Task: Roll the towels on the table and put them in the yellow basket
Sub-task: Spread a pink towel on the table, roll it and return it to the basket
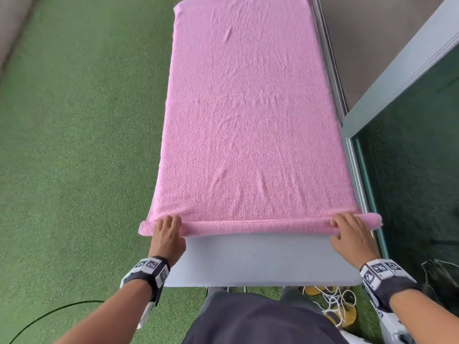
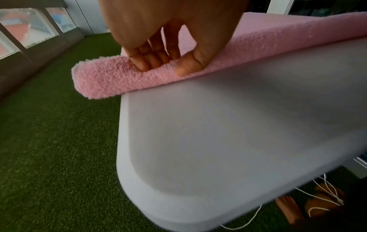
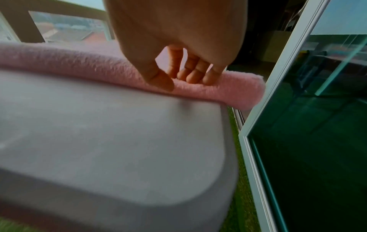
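One pink towel [image 1: 248,108], head view: spread flat along a grey table [image 1: 260,259] through the centre of the frame, its near edge turned into a thin roll across the lower middle. Left hand [image 1: 167,235], lower left, and right hand [image 1: 351,234], lower right, each curl round one end of that roll; marked bands on both wrists; green turf [image 1: 74,145] fills the left side, a glass door [image 1: 409,157] the right. Left wrist view: fingers [image 2: 151,58] and thumb pinch the roll end, which overhangs the table's left edge at centre left. Right wrist view: fingers [image 3: 195,73] and thumb grasp the roll at centre; its end juts past the table toward the glass door at right.
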